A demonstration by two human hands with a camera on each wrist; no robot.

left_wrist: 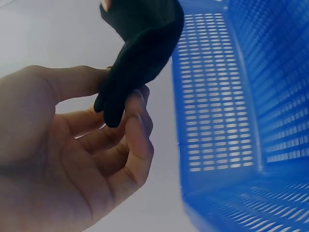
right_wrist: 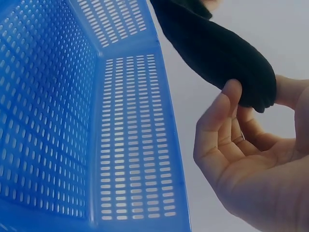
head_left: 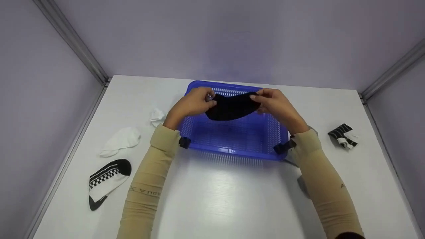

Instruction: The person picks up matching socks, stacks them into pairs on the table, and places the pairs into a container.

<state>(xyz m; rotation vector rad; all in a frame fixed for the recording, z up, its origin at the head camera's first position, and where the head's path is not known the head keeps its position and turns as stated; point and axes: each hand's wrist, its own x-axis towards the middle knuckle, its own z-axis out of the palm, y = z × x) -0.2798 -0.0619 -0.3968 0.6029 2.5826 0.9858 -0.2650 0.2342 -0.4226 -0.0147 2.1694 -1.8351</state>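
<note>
A black sock (head_left: 231, 108) is stretched sideways between both hands above a blue plastic basket (head_left: 229, 151). My left hand (head_left: 194, 102) pinches one end of it between thumb and fingers. At the other end my right hand (head_left: 274, 103) pinches the sock the same way. In the left wrist view the dark sock (left_wrist: 140, 48) hangs folded at the left fingertips, beside the basket wall (left_wrist: 212, 96). The right wrist view has the sock (right_wrist: 222, 58) gripped at its lower end, with the perforated basket side (right_wrist: 135, 130) to its left.
On the white table's left lie a black-and-white checkered sock (head_left: 108, 182), a white sock (head_left: 123, 141) and a crumpled white sock (head_left: 157, 117). A black-and-white striped sock (head_left: 343, 136) lies at the right. A grey item (head_left: 302, 186) is partly hidden by the right forearm. Walls enclose the table.
</note>
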